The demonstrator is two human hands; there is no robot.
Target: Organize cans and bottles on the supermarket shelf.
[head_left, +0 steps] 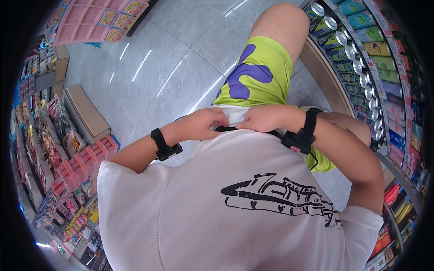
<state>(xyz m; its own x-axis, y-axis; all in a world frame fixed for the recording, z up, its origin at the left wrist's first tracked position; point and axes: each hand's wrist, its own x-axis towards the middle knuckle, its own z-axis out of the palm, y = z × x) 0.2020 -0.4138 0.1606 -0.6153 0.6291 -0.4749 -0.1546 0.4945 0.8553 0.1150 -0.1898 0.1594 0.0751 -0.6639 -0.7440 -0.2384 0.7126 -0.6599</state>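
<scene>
Both hands meet at my waist, by the hem of the white T-shirt (pixel 203 194) I wear. My left hand (pixel 205 123) is closed, its fingers curled beside a small black strap-like piece (pixel 226 129); what its fingertips hold is hidden. Close to its right, my right hand (pixel 263 118) has its fingertips pinched at the shirt's white cloth, just above the same black piece. Beyond the hands are the yellow-green shorts (pixel 266 58) with purple shapes that I have on. Black bands with small boxes sit on my left wrist (pixel 166 147) and right wrist (pixel 300 137).
A shelf of drink cans (pixel 348 52) and coloured packs (pixel 384 63) curves along my right. At the left are racks of snack bags (pixel 58 117), a brown box (pixel 86 110) and pink trays (pixel 86 162). A pink display stand (pixel 86 22) rises from the grey tiled floor (pixel 167 54).
</scene>
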